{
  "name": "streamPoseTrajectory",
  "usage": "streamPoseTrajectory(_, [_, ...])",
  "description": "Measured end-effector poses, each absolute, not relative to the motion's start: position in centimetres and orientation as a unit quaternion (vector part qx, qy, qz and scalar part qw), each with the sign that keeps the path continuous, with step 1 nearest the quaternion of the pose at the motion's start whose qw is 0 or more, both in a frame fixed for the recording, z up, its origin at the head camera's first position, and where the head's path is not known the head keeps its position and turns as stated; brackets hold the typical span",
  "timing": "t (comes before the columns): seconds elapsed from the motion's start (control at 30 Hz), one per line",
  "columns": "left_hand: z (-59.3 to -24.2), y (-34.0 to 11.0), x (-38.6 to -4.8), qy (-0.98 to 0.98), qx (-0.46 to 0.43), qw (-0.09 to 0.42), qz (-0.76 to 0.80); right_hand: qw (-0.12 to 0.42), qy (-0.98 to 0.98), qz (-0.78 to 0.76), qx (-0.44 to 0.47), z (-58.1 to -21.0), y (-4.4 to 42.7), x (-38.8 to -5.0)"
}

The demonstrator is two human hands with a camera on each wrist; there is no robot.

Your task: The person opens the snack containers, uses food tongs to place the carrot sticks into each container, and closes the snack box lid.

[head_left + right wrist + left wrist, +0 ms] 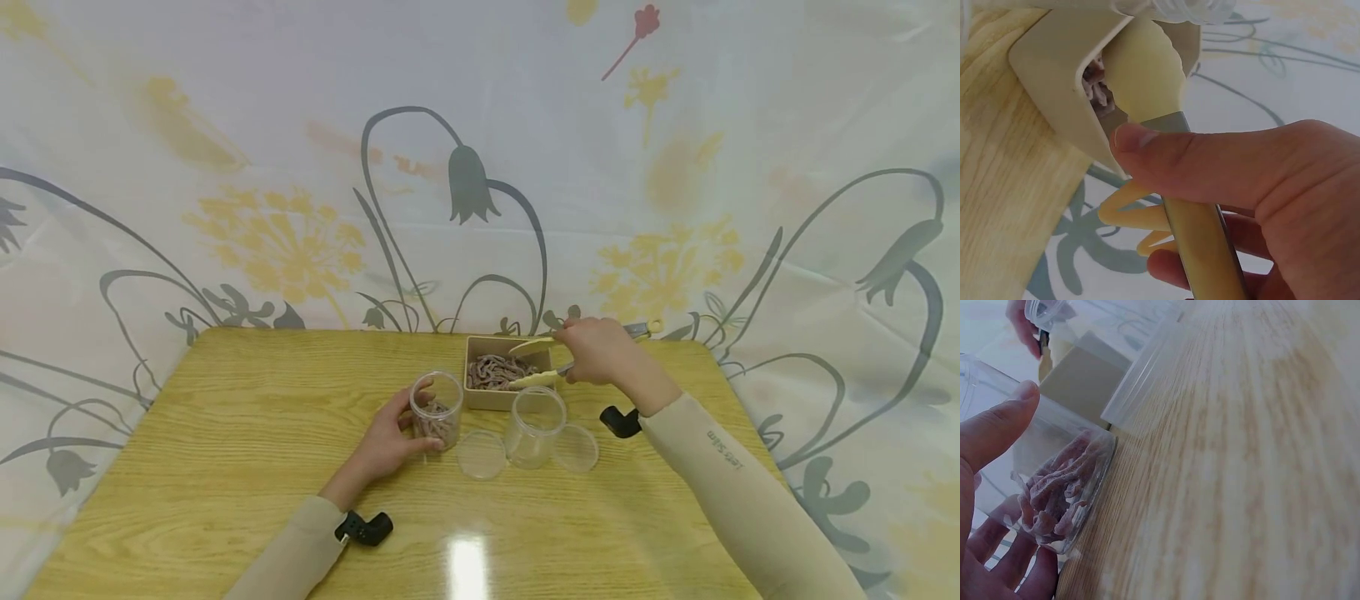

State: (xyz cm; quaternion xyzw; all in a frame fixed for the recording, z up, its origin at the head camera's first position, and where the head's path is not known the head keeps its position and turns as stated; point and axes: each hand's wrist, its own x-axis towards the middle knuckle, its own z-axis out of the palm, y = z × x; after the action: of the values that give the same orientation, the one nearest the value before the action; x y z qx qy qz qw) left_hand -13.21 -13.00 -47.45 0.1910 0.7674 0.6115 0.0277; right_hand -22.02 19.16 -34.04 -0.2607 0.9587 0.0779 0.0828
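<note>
My left hand (390, 437) grips a clear plastic jar (437, 400) from its left side; the jar stands on the table, and brownish, pale-dusted strips (1054, 494) lie in its bottom. With my right hand (598, 352) I hold a pair of tongs (1191, 231) with yellow tips, spread apart over the beige box (497, 400). More of the same strips (495, 371) fill the box's left part. Nothing shows between the tong tips. The tongs' far tip is partly hidden from the right wrist view.
A second clear jar (534, 454), without a lid, stands right in front of the box. Two clear round lids lie on the wooden table (247, 450), one lid (482, 456) to that jar's left and another lid (576, 448) to its right. A flower-patterned sheet (300, 125) hangs behind.
</note>
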Motion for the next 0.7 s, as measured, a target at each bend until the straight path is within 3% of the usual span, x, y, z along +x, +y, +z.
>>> streamPoseTrajectory(0.43, [-50.7, -13.4, -14.5, 0.76, 0.182, 0.035, 0.623, 0.131, 0.96, 0.069, -0.236, -35.0, 18.1, -22.9])
streamPoseTrajectory(0.7, [-50.7, -13.4, -14.5, 0.757, 0.187, 0.036, 0.625, 0.106, 0.959, 0.078, -0.249, -35.6, 18.1, -23.0])
